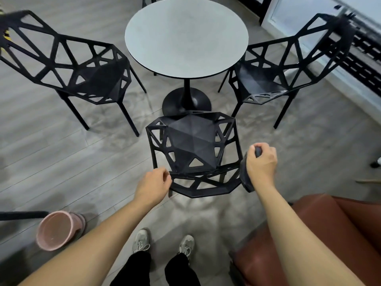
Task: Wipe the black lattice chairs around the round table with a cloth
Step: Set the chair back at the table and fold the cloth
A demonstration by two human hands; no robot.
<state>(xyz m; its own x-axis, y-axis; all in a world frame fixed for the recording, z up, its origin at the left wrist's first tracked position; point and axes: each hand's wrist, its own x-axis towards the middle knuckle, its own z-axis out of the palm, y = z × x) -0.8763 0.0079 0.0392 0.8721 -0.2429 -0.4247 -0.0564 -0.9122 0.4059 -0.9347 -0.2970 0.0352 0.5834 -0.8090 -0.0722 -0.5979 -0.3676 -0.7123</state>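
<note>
Right hand (261, 162) grip clamped on a dark grey cloth (246, 174), just right of the centre-frame black lattice plastic chair (195, 149); left hand (153, 183) loosely curled, touching its backrest edge.

Head view, steeply down over chair (194, 149).

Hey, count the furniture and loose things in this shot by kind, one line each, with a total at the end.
Black lattice chairs: 4 (near, left, right, and a far one barely showing past the table)
Round table: 1
Pink bucket: 1
Dark cloth, in the right hand: 1
Brown sofa: 1
Total: 8
</note>
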